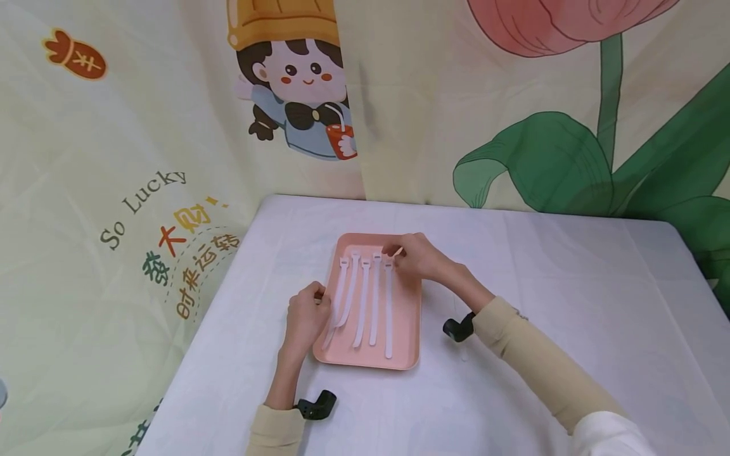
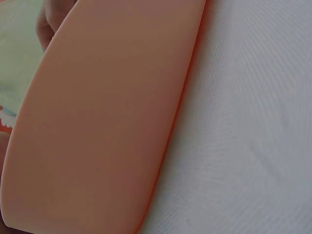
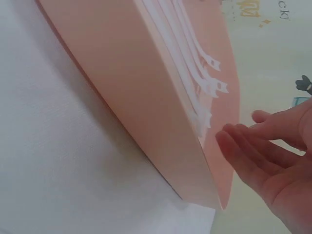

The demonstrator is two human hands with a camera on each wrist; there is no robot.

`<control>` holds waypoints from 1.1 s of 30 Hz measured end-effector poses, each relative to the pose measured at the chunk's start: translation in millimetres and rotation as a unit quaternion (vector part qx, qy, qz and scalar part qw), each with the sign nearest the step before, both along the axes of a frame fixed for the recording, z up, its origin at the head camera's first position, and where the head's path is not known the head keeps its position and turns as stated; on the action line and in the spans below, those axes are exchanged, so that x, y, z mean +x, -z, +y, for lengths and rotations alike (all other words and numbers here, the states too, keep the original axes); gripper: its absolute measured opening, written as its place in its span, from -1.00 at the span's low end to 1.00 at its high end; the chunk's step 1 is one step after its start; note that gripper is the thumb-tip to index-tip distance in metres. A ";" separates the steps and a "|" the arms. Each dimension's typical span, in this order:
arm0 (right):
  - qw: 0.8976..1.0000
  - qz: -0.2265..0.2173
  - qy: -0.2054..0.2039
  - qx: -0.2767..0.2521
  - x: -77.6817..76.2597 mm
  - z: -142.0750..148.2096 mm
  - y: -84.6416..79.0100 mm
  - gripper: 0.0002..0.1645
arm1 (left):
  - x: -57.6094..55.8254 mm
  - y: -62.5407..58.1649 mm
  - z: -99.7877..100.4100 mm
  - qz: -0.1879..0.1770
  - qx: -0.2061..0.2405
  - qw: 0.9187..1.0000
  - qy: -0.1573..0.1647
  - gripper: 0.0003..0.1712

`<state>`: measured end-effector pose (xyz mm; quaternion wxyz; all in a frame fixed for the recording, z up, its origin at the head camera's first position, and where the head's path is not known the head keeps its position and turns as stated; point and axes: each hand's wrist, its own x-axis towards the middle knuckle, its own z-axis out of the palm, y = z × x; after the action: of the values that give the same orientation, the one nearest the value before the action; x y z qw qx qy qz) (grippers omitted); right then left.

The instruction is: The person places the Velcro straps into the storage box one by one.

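Note:
Several white cable ties [image 1: 365, 304], flat straps with slotted heads, lie side by side lengthwise in a pink tray [image 1: 406, 329]. Their heads point to the far end. My right hand [image 1: 419, 256] hovers over the tray's far right part, by the heads; in the right wrist view its relaxed fingers [image 3: 229, 146] hold nothing. At the left rim is my left hand [image 1: 305, 316], fingers bent beside the leftmost tie. Whether it pinches that tie or the rim, I cannot tell. The tray's outer wall [image 2: 107, 117] fills much of the left wrist view and hides most of that hand.
The tray stands on a table with a white cloth [image 1: 542, 304]. Behind and to the left hangs a printed curtain [image 1: 410, 126] with cartoon figures and lettering. A black wrist camera [image 1: 316, 405] is strapped to the left wrist, another black camera [image 1: 459, 328] to the right.

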<state>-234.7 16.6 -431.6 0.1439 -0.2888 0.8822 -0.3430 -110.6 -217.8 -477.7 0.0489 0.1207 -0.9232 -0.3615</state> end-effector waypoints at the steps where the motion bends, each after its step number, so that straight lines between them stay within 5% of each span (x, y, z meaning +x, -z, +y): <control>1: 1.000 0.008 -0.001 -0.012 2.0 2.7 -1.1 -0.59 | 0.0 0.0 -0.1 0.000 0.000 1.000 0.000 -0.85; 10: 0.995 0.008 0.036 -0.093 17.1 30.2 -5.0 -0.69 | -0.9 0.8 -0.1 0.002 -0.002 1.000 -0.001 -0.85; 19: 0.991 0.014 0.068 -0.112 26.8 53.1 -0.3 -0.75 | -0.1 1.4 -0.4 0.004 -0.005 1.000 0.000 -0.85; 33: 0.977 -0.022 0.148 -0.152 21.8 86.8 18.2 -0.71 | -0.5 0.3 -0.3 -0.001 0.002 1.000 -0.001 -0.85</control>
<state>-212.9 103.3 -449.8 0.0653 -0.1663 0.8495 -0.4963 -111.0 -218.0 -477.9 0.0483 0.1219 -0.9225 -0.3629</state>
